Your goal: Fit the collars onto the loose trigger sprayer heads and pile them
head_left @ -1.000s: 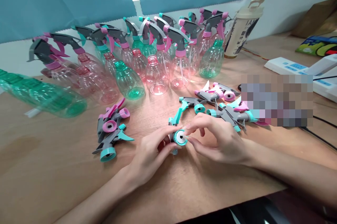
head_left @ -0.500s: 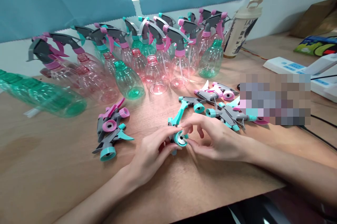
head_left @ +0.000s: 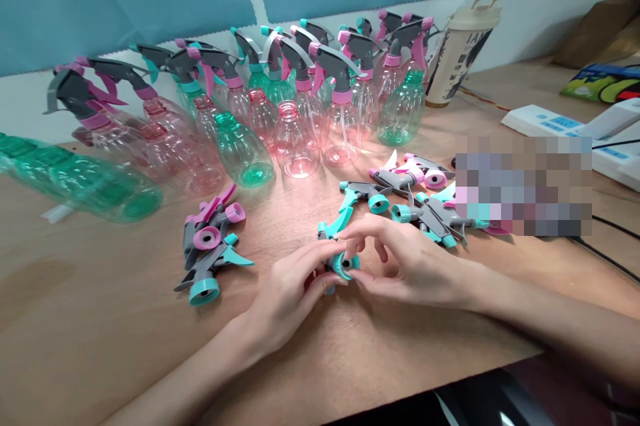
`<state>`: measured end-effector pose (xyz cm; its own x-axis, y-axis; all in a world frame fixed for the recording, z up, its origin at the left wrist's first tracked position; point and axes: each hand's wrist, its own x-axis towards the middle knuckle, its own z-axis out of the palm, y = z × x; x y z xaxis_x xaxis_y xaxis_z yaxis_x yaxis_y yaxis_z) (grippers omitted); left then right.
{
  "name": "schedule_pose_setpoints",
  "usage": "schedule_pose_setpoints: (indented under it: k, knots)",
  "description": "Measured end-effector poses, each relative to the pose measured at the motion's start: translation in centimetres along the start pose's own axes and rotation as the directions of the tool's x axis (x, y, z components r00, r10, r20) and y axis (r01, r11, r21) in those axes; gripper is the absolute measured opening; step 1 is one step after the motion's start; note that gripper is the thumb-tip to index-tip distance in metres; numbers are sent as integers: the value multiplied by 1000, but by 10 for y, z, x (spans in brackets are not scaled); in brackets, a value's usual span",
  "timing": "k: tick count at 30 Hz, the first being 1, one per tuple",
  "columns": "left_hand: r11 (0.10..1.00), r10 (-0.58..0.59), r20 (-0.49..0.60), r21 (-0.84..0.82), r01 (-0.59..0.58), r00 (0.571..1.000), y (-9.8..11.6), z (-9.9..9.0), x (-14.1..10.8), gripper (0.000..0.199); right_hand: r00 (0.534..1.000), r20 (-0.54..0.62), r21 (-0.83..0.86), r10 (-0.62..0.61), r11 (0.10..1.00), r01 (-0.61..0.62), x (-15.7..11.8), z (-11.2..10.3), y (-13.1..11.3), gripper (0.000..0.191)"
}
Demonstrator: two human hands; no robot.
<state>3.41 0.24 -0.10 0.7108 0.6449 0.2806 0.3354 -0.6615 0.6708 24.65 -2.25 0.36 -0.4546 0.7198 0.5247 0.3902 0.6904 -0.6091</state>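
Note:
Between my hands is a grey spray head with a teal trigger and teal collar (head_left: 343,266), its collar opening facing me. My left hand (head_left: 295,283) is closed on the head from the left. On the right side, the thumb and fingers of my right hand (head_left: 400,259) pinch the teal collar. Several loose spray heads lie beyond my right hand, among them a grey and teal one (head_left: 365,194). Left of my left hand rests a small pile of pink and teal spray heads (head_left: 207,239).
Pink and green bottles (head_left: 297,146), many with spray heads on, stand across the back of the table (head_left: 100,293). Green bottles (head_left: 75,176) lie at the left. A cream tumbler (head_left: 460,53) and a white power strip (head_left: 560,123) are at the right.
The teal collar in my fingers has turned and tilted, and the white disc seen inside it before is now mostly out of sight. Both hands have stayed nearly in place.

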Motion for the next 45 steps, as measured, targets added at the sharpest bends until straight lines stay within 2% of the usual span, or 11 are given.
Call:
schedule_pose_setpoints:
  k: [6,11,15,20,23,27,31,35,37,40,45]
  knots:
    - [1000,-9,18,-10,9,1000,-2,0,-2,41,1000,-21,-55,-22,998,21,0,-1,-3,39]
    - [1000,2,-7,2,-2,1000,-2,0,-1,36,998,-19,-70,-53,996,51,0,-6,-1,41]
    - [999,15,1,39,-15,1000,-1,0,-1,36,999,41,-109,18,994,-14,2,-9,-3,41]
    - [997,19,12,78,-20,1000,1,0,0,31,979,178,-243,103,968,-58,6,-13,-9,36]
    - [998,1,15,62,-2,1000,3,0,2,24,975,205,-257,88,966,-33,7,-13,-9,29]
    - [999,4,-3,43,-4,1000,3,0,4,18,984,179,-275,23,961,28,7,-10,-7,30]
    - [999,22,-12,35,-22,1000,1,0,4,23,998,61,-190,-21,981,32,5,-1,-6,32]
    - [1000,-14,-32,24,15,999,-1,1,2,34,995,-71,-57,66,996,-70,2,6,-5,29]
    - [1000,-28,-32,14,28,999,-2,1,1,34,988,-98,7,120,993,-120,2,6,-4,28]
    - [1000,5,-45,25,-4,999,-3,2,0,33,985,-40,64,166,984,-164,4,0,-3,29]
    - [998,38,-36,56,-36,999,-3,2,0,31,981,99,85,164,981,-173,7,-14,-2,30]
